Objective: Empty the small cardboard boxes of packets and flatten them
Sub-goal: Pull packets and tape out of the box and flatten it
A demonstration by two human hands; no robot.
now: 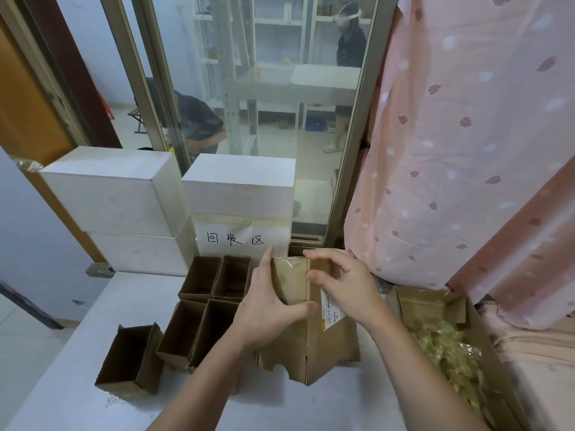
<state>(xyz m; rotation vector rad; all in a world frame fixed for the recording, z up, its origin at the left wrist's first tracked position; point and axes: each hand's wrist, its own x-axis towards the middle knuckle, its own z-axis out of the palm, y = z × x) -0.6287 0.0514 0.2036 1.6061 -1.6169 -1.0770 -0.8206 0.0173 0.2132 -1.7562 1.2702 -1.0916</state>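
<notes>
Cardboard boxes, open and empty [199,309], stand at the left of the white table [77,384]. Beside them the left hand [267,309] clasps an upright small box [298,321], thumb across its front; the right hand [345,287] pinches its top edge. Packets [445,349] fill the carton at right.

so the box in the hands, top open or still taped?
Still shut: clear tape runs across the top of the held box. Left hand grips its side; right hand fingers are at the top.
</notes>
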